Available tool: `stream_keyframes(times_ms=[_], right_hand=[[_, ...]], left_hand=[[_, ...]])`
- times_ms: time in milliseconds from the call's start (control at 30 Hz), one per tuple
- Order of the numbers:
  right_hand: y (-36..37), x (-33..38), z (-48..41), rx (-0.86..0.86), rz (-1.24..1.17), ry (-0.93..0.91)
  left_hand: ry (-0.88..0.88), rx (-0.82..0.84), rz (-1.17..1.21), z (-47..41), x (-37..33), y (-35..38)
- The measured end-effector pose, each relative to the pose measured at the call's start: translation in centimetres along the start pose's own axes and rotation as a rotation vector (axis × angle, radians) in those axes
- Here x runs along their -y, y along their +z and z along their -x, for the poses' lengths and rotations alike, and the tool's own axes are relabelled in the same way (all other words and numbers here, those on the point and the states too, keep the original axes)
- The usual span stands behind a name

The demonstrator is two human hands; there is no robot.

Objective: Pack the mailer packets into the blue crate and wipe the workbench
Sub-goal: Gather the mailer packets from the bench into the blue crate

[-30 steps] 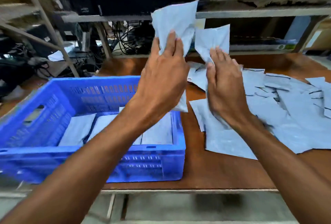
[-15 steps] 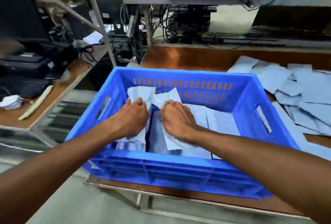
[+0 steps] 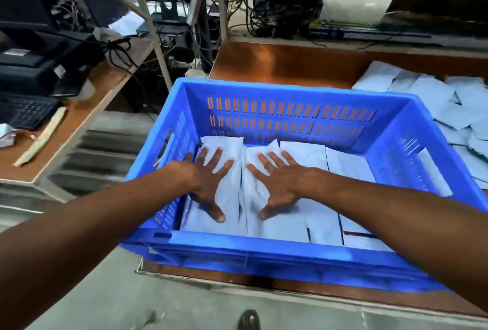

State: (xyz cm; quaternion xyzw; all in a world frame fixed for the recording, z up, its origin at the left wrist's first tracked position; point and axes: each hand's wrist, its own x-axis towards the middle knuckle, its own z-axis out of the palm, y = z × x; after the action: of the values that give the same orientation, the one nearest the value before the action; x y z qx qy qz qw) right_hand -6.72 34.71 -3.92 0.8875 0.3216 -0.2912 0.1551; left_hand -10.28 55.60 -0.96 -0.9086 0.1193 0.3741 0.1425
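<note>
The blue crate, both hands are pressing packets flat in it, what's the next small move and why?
Probably lift the right hand out and reach right to the loose mailer packets on the workbench. Both hands, left hand too, lie open and flat on packets already in the blue crate, holding nothing, and a pile is unpacked.

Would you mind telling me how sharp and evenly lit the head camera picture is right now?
Head view: the wide lens bows the blue crate and the shelf posts; both hands and the packets under them are fairly sharp, while the floor slats at left are smeared; a warm glare sits on the bare workbench; the shelves behind are dim.
</note>
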Motion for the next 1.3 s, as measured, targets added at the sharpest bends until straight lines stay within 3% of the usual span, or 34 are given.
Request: stream_keyframes(times_ms=[333,433,500,600,700,767,900,1033,1167,1300], right_hand=[[0.7,-0.1,-0.4,-0.023,-0.070,-0.020],[-2.1,-2.2,2.1,-0.225,-0.123,-0.031],[-4.3,-4.9,5.2,-0.528,-0.119,-0.030],[-6.2,-10.2,11.4,-0.900,-0.198,-0.013],[-4.7,-16.4,17.8,-1.043,-0.304,0.023],[-1.9,-20.7,22.1,-1.084,-0.377,0.081],[7.8,-28.4,28.7,-1.035,-0.482,0.312],[19.3,-33.0,30.7,-0.770,-0.531,0.459],[28.4,-34.1,29.6,-0.678,-0.472,0.331],[31.8,-33.8,29.2,-0.344,-0.347,0.445]], left_hand=[[-0.020,0.009,-0.023,0.0,0.5,0.0],[-0.059,-0.060,-0.002,1.6,-0.1,-1.9],[-0.058,-0.231,0.004,3.2,-1.4,-4.6],[0.002,-0.637,0.124,5.2,-5.4,-10.0],[0.193,-0.986,0.167,6.0,-13.0,-15.1],[0.325,-1.072,0.215,6.1,-20.0,-17.6],[0.479,-1.061,0.233,6.0,-35.1,-20.3],[0.407,-0.953,0.217,4.3,-46.5,-19.5],[0.299,-0.678,0.281,-0.6,-51.9,-16.5],[0.193,-0.540,0.357,-4.9,-53.4,-12.9]])
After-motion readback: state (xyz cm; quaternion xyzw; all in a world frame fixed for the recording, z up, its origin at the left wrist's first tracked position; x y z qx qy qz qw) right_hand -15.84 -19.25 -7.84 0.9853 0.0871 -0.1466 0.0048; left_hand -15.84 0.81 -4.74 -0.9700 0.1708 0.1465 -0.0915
